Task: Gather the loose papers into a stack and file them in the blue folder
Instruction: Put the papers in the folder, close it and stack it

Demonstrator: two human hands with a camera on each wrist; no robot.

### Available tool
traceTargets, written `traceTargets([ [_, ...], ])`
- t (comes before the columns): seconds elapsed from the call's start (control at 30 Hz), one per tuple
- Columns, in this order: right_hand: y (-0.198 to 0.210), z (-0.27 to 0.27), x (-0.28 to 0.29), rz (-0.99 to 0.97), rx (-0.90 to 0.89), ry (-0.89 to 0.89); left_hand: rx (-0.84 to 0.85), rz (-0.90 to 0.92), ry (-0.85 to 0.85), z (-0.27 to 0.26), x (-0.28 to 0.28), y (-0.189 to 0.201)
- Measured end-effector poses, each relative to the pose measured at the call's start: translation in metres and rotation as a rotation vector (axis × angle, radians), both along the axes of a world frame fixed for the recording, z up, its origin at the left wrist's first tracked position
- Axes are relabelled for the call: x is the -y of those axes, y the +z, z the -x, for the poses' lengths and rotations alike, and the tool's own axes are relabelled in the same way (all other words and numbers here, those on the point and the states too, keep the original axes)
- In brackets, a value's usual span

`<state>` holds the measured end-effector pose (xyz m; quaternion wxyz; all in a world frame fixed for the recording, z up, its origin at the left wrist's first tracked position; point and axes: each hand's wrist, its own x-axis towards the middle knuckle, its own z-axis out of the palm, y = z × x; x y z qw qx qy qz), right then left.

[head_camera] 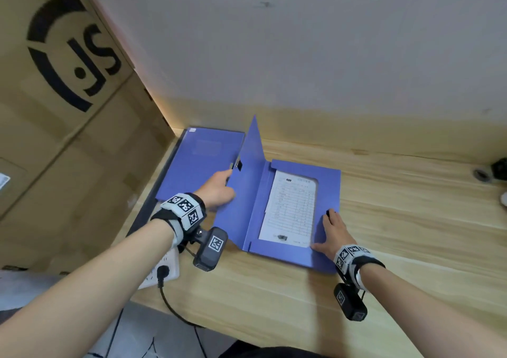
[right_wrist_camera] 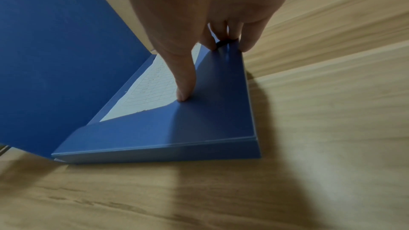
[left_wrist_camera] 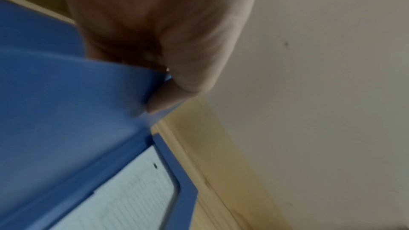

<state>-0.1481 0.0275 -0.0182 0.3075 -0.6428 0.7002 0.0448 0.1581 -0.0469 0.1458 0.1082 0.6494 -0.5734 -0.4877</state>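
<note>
The papers (head_camera: pixel 290 209) already lie inside the blue folder (head_camera: pixel 326 193) on the tabletop (head_camera: pixel 411 220), so I judge only the closing is left. The left hand (head_camera: pixel 216 190) pinches the raised cover (head_camera: pixel 251 165), and the right hand (head_camera: pixel 336 230) presses flat, fingers straight, on the folder's frame. The cardboard box (head_camera: pixel 68 110) shows "JS"; the printing on the papers is too small to read.
</note>
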Motion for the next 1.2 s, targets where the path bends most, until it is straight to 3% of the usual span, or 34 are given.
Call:
traceTargets([
  [0.07,0.002,0.003,0.002,-0.021,0.063,-0.012,-0.027,-0.003,-0.066,0.027,-0.007,0.004],
  [0.23,0.016,0.018,0.011,0.009,0.389,-0.221,0.096,0.056,-0.19,0.079,-0.025,-0.004],
  [0.4,0.028,0.038,0.019,0.089,0.608,-0.39,0.447,0.117,-0.391,0.123,-0.038,-0.028],
  [0.6,0.04,0.035,0.024,-0.032,0.88,-0.544,0.474,0.092,-0.398,0.138,-0.035,-0.06],
  [0.67,0.035,0.035,0.022,-0.016,0.856,-0.552,0.46,0.054,-0.337,0.126,-0.026,-0.077],
  [0.83,0.006,0.044,0.015,0.001,0.536,-0.564,0.483,-0.019,-0.119,0.087,-0.013,-0.125],
  [0.93,0.001,0.047,0.012,-0.062,0.316,-0.51,0.399,-0.082,-0.033,0.076,-0.011,-0.151],
  [1.03,-0.002,0.05,0.012,-0.182,0.136,-0.439,0.348,-0.096,0.0,0.076,-0.014,-0.168],
  [1.2,-0.003,0.06,0.015,-0.325,-0.004,-0.362,0.354,-0.076,-0.012,0.078,-0.018,-0.182],
])
